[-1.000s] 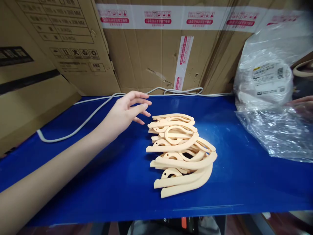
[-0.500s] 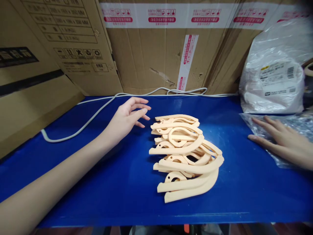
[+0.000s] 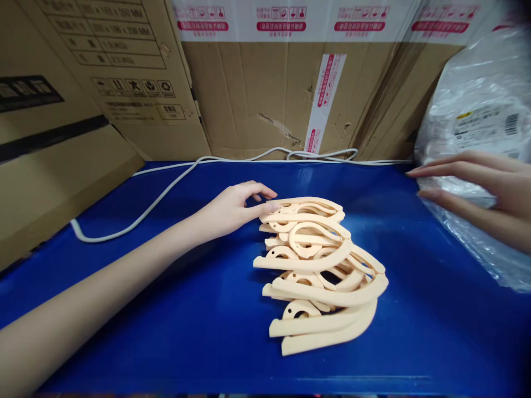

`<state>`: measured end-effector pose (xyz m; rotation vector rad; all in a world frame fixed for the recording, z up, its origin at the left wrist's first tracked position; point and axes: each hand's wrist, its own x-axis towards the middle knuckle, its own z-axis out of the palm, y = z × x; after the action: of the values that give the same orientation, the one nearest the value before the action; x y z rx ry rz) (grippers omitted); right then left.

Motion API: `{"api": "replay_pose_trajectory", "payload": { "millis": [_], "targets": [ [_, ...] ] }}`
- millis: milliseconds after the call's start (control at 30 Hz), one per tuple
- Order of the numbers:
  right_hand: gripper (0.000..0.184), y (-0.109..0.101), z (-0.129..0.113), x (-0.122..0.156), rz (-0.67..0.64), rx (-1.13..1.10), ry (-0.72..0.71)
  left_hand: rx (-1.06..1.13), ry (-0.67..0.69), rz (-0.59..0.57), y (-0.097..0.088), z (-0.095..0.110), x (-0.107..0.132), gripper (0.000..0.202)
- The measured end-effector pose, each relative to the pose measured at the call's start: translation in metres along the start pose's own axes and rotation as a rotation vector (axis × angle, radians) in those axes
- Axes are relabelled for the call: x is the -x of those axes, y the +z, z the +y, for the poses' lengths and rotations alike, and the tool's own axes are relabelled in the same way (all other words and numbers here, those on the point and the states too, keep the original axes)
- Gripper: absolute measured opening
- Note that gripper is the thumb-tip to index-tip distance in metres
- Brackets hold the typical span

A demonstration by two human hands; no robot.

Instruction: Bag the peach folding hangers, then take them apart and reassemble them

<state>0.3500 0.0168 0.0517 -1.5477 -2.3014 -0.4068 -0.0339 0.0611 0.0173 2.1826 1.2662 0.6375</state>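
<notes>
Cream plastic folding hangers (image 3: pixel 319 258) lie folded in an overlapping pile in the middle of a blue tabletop. At the far left end of the pile, my left hand (image 3: pixel 236 209) has its thumb and fingers closed around the tip of the farthest hanger (image 3: pixel 309 201). Part of that tip is hidden by the thumb. My right hand (image 3: pixel 493 182) is off to the right, open and holding nothing, with fingers stretched out to the left. It hovers in front of a clear plastic bag (image 3: pixel 489 240) whose flat part spreads over the table.
Cardboard boxes (image 3: pixel 249 99) wall the back and left of the table. A white cable (image 3: pixel 153 207) runs along the back edge and loops at left. A wrapped white package with a label (image 3: pixel 460 119) stands at back right. The table's front edge (image 3: pixel 232 381) is nearest.
My left hand has moved right and down onto the far hanger and closed on its end. My right hand has lifted off the plastic on the table. The view has shifted slightly.
</notes>
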Motion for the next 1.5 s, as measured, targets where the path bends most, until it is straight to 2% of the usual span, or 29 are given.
{"api": "replay_pose_trajectory", "payload": {
  "millis": [67,100,167,233,333,467,533,600,700,767,833,933,1033,1133,1167,1233,1300,1433,1500],
  "targets": [
    [0.034,-0.003,-0.05,-0.022,0.045,-0.138,-0.265,0.007,0.011,-0.01,-0.003,0.0,-0.006,0.046],
    [0.032,-0.001,-0.072,-0.032,0.001,-0.214,-0.341,0.009,0.027,-0.017,-0.005,0.0,-0.008,0.046],
    [0.036,0.009,-0.105,-0.05,-0.102,-0.277,-0.402,0.013,0.071,-0.049,-0.007,-0.001,-0.012,0.042],
    [0.037,0.022,-0.124,-0.066,-0.205,-0.269,-0.418,0.033,0.092,-0.085,-0.008,-0.002,-0.016,0.039],
    [0.023,0.036,-0.129,-0.085,-0.335,-0.369,-0.363,0.109,0.049,-0.085,-0.008,-0.005,-0.021,0.04],
    [0.021,0.037,-0.12,-0.104,-0.485,-0.761,-0.186,0.296,-0.033,0.054,-0.008,-0.003,-0.026,0.049],
    [0.023,0.033,-0.115,-0.11,-0.466,-0.93,-0.101,0.434,-0.064,0.055,-0.009,0.003,-0.029,0.05],
    [0.023,0.027,-0.11,-0.116,-0.366,-0.984,-0.067,0.529,-0.074,0.032,-0.012,0.012,-0.033,0.039],
    [0.021,0.014,-0.103,-0.124,-0.182,-0.817,-0.109,0.564,-0.063,0.128,-0.022,0.032,-0.041,0.019],
    [0.028,0.003,-0.101,-0.13,-0.08,-0.581,-0.152,0.575,-0.044,0.207,-0.031,0.047,-0.049,0.02],
    [0.034,-0.007,-0.102,-0.137,0.0,-0.254,-0.149,0.543,-0.009,0.232,-0.038,0.061,-0.059,0.026],
    [0.038,-0.017,-0.107,-0.148,0.044,0.224,-0.088,0.394,0.01,0.233,-0.042,0.076,-0.076,0.031],
    [0.041,-0.016,-0.105,-0.158,0.009,0.407,-0.175,0.297,0.011,0.248,-0.036,0.079,-0.089,0.03],
    [0.03,-0.006,-0.09,-0.165,-0.044,0.403,-0.292,0.11,0.072,0.271,-0.027,0.066,-0.095,0.031],
    [0.028,-0.001,-0.084,-0.167,-0.073,0.341,-0.313,0.032,0.094,0.282,-0.024,0.059,-0.096,0.031],
    [0.025,0.007,-0.068,-0.172,-0.166,0.078,-0.328,-0.068,0.094,0.302,-0.021,0.041,-0.099,0.028],
    [0.027,0.012,-0.052,-0.176,-0.213,-0.276,-0.228,-0.143,0.037,0.305,-0.02,0.017,-0.105,0.025],
    [0.03,0.014,-0.031,-0.184,-0.105,-0.786,0.194,-0.106,-0.083,0.235,-0.022,-0.035,-0.12,0.034],
    [0.031,0.011,-0.028,-0.186,-0.016,-1.002,0.304,-0.099,-0.129,0.218,-0.021,-0.052,-0.125,0.038]
  ]
}}
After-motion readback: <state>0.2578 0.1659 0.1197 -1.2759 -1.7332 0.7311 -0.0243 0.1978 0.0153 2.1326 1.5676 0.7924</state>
